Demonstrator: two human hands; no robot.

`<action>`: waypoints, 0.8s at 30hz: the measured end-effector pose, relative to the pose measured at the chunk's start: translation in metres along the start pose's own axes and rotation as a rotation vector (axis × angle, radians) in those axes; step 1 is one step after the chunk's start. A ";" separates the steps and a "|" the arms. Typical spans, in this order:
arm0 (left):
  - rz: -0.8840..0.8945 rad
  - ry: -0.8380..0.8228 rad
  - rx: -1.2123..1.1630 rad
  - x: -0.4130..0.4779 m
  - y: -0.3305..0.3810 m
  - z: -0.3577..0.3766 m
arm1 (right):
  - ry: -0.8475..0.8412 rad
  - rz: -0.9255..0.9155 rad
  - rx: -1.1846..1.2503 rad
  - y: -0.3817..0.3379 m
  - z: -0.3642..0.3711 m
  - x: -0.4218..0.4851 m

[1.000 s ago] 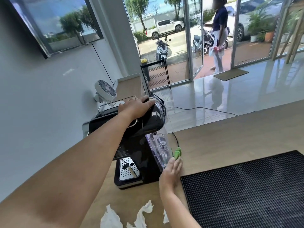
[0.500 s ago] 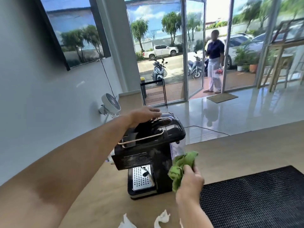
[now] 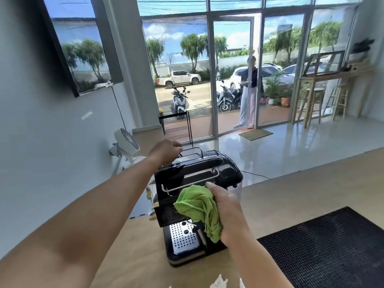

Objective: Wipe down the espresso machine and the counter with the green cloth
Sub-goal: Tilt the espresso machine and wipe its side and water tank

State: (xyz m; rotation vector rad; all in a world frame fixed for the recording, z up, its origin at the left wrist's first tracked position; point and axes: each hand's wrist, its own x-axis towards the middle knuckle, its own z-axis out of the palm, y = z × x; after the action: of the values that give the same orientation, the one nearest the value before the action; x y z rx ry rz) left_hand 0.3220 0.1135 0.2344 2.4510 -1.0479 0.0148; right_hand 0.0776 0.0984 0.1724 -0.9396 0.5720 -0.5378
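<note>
Two hands engaged: left hand (image 3: pixel 166 151) grips espresso machine (image 3: pixel 207 169) at its top, right hand (image 3: pixel 228 208) clutches green cloth (image 3: pixel 195 204); forceful wiping may tip it.

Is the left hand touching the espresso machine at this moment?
Touching. The head view shows the left hand curled on the top rear edge of the espresso machine, with no gap visible between them.

Around the glossy black espresso machine (image 3: pixel 228 169), pale wooden counter (image 3: pixel 301 194) lies open at 2 and 3 o'clock. A black ribbed rubber mat (image 3: pixel 332 246) covers 4 o'clock, crumpled white tissues (image 3: pixel 218 283) lie at 6, a small round white fan (image 3: pixel 126 140) stands at 10.
</note>
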 end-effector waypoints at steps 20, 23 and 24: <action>-0.026 -0.067 0.039 0.040 -0.009 0.022 | 0.049 -0.106 -0.133 0.002 0.025 0.025; -0.028 -0.072 0.024 0.043 -0.010 0.021 | 0.041 -0.125 -0.160 0.002 0.021 0.029; -0.027 -0.071 0.020 0.043 -0.011 0.021 | 0.038 -0.124 -0.167 0.002 0.020 0.031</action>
State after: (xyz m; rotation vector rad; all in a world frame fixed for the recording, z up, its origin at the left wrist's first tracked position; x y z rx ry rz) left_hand 0.3563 0.0817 0.2195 2.4999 -1.0488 -0.0710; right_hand 0.1135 0.0907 0.1733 -1.1308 0.6023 -0.6271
